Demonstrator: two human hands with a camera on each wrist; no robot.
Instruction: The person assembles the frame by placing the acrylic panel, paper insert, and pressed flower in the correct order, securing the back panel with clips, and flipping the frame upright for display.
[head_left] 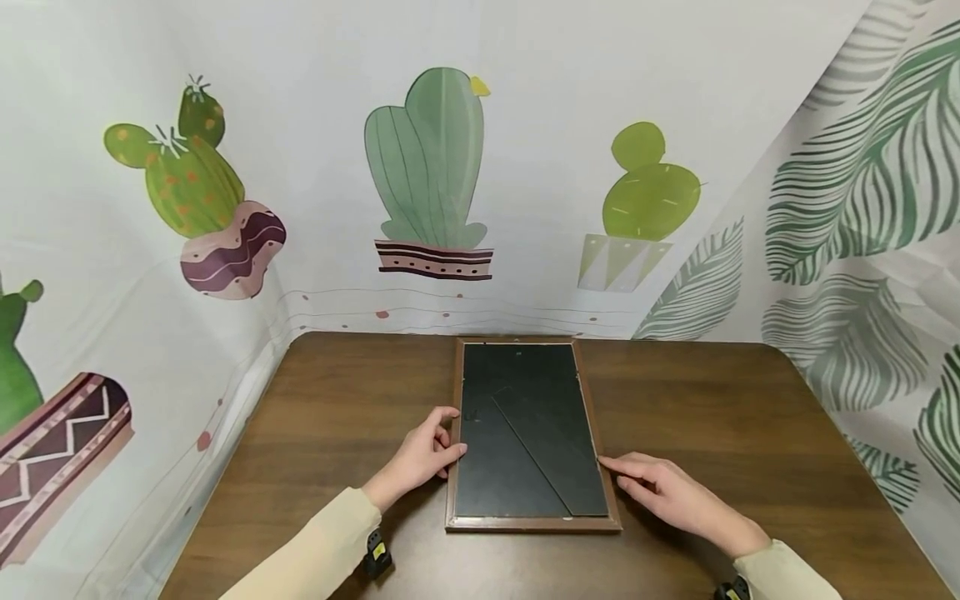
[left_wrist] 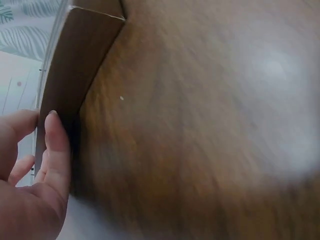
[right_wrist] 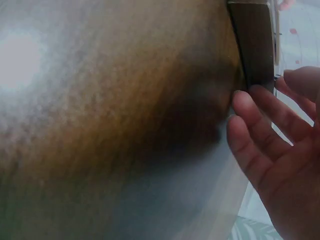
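A picture frame point(head_left: 525, 433) lies back side up on the wooden table, its black backing ringed by a brown border. A slanting stand leg point(head_left: 532, 454) lies flat against that backing. My left hand point(head_left: 422, 450) is at the frame's left edge, its thumb and index fingertip at the rim. In the left wrist view, fingers point(left_wrist: 57, 145) rest along the brown side wall. At the right edge, my right hand point(head_left: 667, 492) touches the border with fairly straight fingers. The right wrist view shows its fingers point(right_wrist: 272, 112) close to the side wall, two lower ones beside it.
The brown wooden table point(head_left: 345, 400) has rounded far corners. Behind it hangs a white cloth point(head_left: 547, 167) printed with cacti and leaves. A black wrist device point(head_left: 377, 554) sits at the left sleeve, and another point(head_left: 731, 589) at the right sleeve.
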